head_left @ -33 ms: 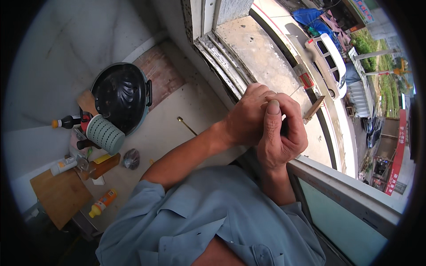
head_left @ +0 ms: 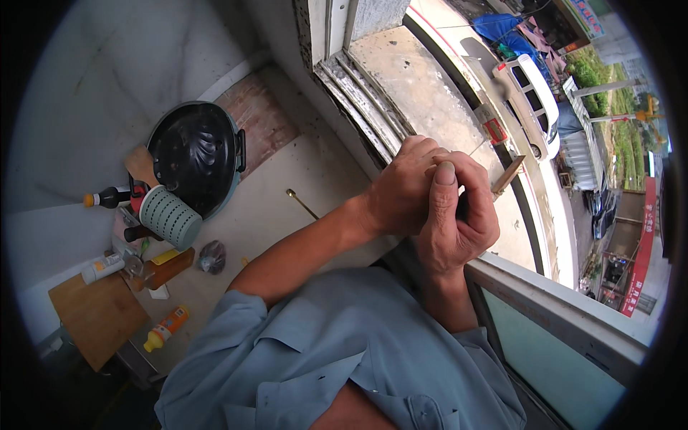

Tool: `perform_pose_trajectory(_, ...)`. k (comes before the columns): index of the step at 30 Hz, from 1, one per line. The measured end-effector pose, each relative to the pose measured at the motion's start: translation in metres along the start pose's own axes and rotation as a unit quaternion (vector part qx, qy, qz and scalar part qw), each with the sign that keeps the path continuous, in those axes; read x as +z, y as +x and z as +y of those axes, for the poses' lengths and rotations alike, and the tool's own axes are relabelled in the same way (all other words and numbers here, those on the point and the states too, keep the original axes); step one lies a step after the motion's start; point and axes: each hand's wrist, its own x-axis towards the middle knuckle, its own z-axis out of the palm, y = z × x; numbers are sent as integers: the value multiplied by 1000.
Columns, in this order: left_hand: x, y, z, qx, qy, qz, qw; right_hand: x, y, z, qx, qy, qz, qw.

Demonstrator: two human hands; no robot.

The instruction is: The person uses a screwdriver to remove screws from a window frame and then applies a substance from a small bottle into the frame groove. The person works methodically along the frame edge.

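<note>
My left hand [head_left: 403,188] and my right hand [head_left: 460,222] are together in front of me, over the window sill. The left fingers are curled closed, mostly hidden by the right hand. My right hand is closed too, its thumb pointing up and its fingers bent over the left ones. A dark gap shows inside the right hand, and what lies there is hidden. Just beyond the right fingers a brown, wood-like flat piece [head_left: 509,176] sticks out at a slant. Whether either hand holds it I cannot tell.
A black lidded pan [head_left: 193,158], a pale green perforated basket [head_left: 170,216], a yellow-orange bottle [head_left: 166,328] and a wooden board [head_left: 97,315] are at the left. A thin brass-coloured rod [head_left: 301,203] lies near my left forearm. The window frame [head_left: 559,304] runs along my right; a white van [head_left: 527,104] stands outside.
My right hand, thumb included, has shifted very slightly to the right. My left hand has hardly moved, and the surroundings look the same.
</note>
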Motion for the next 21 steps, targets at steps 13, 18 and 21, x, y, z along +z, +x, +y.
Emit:
perform_pose_trajectory(13, -47, 10, -86, -316, -236, 18, 919, 91, 55, 48, 4, -81, 16, 997)
perform_pose_trajectory(18, -47, 14, -88, -265, -240, 12, 934, 87, 57, 44, 30, -31, 12, 999)
perform_pose_trajectory(21, -40, 20, -58, -277, -250, 8, 928, 70, 51, 29, 15, -30, 18, 999)
